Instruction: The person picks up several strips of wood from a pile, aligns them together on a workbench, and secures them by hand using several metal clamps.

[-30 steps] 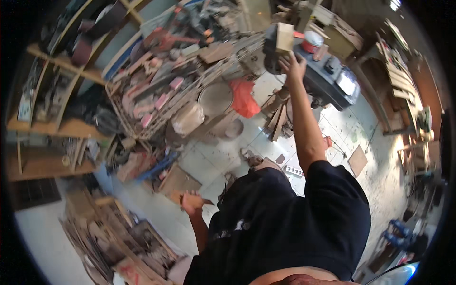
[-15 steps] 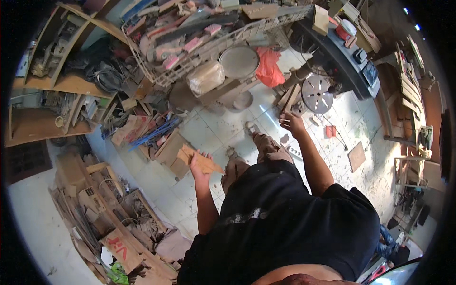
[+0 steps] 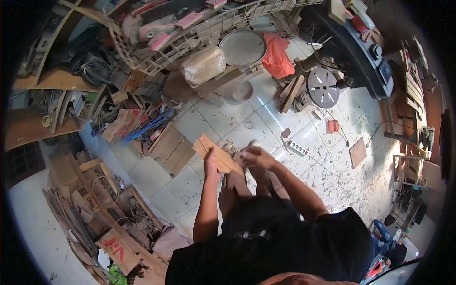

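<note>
My left hand (image 3: 212, 166) is closed around a flat, light-brown wooden board (image 3: 219, 156) with small round marks on its face. The board slants from upper left to lower right, in front of my legs. Close to its right end is my right hand (image 3: 259, 158), slightly blurred, its fingers loosely bent and apart. I see nothing in that hand, and whether its fingertips touch the board is unclear.
Leaning cardboard (image 3: 170, 148) and blue sticks (image 3: 151, 126) lie left of my feet. Ahead stand a wire rack (image 3: 190, 46), a wrapped block (image 3: 204, 65) and a slotted round metal plate (image 3: 323, 88). A power strip (image 3: 298, 148) lies on the tiled floor (image 3: 313, 175).
My right hand has swung in from beside the slotted plate to the board's right end. The board in my left hand has moved right and now shows its marked face. My view has shifted forward.
</note>
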{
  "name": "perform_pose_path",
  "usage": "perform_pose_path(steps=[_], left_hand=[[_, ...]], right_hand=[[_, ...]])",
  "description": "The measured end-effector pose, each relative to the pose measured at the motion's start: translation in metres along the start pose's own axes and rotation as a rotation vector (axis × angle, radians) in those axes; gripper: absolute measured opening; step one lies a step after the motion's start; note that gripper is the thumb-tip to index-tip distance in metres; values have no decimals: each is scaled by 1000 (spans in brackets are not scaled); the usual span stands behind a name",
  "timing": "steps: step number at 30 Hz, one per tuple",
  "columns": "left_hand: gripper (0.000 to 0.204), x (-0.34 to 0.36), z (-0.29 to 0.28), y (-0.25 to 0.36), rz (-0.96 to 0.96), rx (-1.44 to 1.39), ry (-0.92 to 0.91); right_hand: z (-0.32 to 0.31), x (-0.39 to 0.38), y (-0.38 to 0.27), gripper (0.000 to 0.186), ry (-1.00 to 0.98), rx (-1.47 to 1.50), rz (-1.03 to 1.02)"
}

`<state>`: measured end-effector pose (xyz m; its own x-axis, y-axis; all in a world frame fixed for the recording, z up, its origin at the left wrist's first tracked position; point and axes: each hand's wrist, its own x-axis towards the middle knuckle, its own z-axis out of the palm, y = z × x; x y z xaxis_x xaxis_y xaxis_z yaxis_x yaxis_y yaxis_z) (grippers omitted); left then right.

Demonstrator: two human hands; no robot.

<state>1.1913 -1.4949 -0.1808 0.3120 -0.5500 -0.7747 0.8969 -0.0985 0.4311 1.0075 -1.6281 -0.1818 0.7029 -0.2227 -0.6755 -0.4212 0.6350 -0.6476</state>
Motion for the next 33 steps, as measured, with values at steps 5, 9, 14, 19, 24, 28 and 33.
perform_pose_path(steps=[5, 9, 14, 19, 24, 28, 33], left_hand=[[58, 43, 17, -63, 5, 344, 2], [52, 86, 29, -93, -68, 451, -26], [54, 166, 23, -108, -44, 760, -177], [57, 273, 8, -104, 259, 889, -189], [47, 341, 13, -73, 506, 920, -178], [29, 365, 3, -64, 764, 876, -186], [23, 367, 5, -51, 898, 908, -180]], right_hand=[[-4, 29, 7, 42, -163, 137, 20], [-44, 65, 48, 39, -109, 377, -68], [-105, 114, 78, 31, -29, 534, -66], [-154, 191, 102, 27, 189, 605, -148], [-202, 287, 161, 29, 405, 559, -245], [-200, 336, 136, 26, 322, 290, -462], [-203, 348, 126, 23, 249, 155, -559]])
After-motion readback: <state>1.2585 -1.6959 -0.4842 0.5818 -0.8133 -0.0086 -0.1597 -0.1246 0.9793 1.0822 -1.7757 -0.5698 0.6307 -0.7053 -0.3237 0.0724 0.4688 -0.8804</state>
